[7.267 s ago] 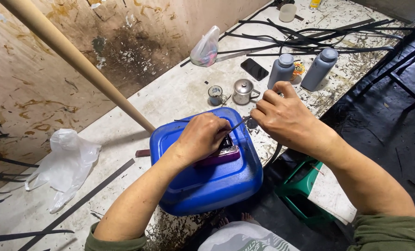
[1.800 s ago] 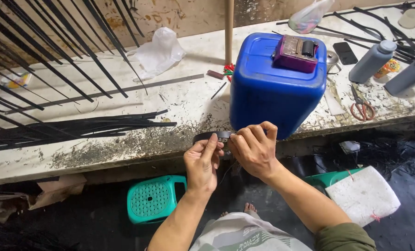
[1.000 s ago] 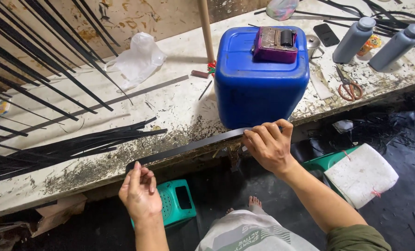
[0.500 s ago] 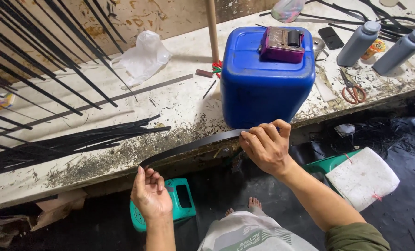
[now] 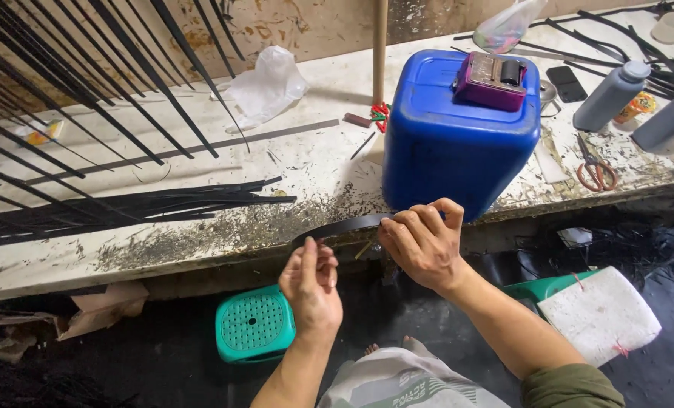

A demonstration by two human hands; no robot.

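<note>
A short black flat strip (image 5: pixel 344 225) arches between my two hands in front of the workbench edge. My left hand (image 5: pixel 311 281) pinches its left end with the fingertips. My right hand (image 5: pixel 421 243) grips its right end just below a big blue plastic jerrycan (image 5: pixel 458 140). A small maroon device (image 5: pixel 491 79) rests on top of the jerrycan.
A pile of black strips (image 5: pixel 148 204) lies on the stained white workbench (image 5: pixel 201 234), with more leaning at the upper left. Scissors (image 5: pixel 595 168), two grey bottles (image 5: pixel 613 94), a phone (image 5: pixel 566 83), a wooden pole (image 5: pixel 380 45) and plastic bags sit on the bench. A green stool (image 5: pixel 255 325) stands below.
My left hand has moved right toward my right hand, so the visible strip between them is much shorter and arched. The right hand stays near the jerrycan.
</note>
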